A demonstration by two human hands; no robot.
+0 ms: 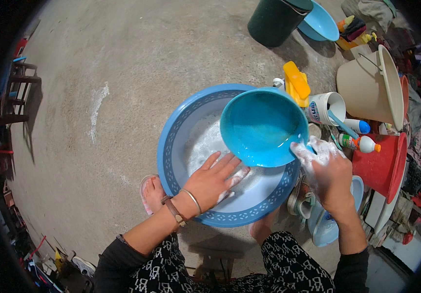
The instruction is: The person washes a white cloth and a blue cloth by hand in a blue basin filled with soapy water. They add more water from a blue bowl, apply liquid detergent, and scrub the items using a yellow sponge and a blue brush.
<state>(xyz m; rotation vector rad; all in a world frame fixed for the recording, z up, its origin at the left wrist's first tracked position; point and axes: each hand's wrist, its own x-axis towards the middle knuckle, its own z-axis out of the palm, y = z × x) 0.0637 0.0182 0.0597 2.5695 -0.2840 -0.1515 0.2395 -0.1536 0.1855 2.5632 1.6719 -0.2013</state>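
A large blue plastic basin (256,219) with a patterned rim stands on the floor in front of me, with sudsy water inside. My right hand (324,168), covered in foam, grips the rim side of a smaller turquoise plastic basin (265,121), which is tilted above the large one's right side. A little liquid shows in it. My left hand (218,175) is spread flat over the suds, its fingertips by the small basin's lower edge; foam coats its thumb side. Whether these fingertips touch that basin, I cannot tell. The left wrist wears a watch and a bangle.
Right of the basin are a yellow plastic container (297,82), a white tub (327,106), an orange-capped bottle (360,143), a beige bucket (368,84), a red bucket (377,161) and shoes (300,199). A dark green bucket (276,22) stands farther off. Wooden furniture (20,84) is at left.
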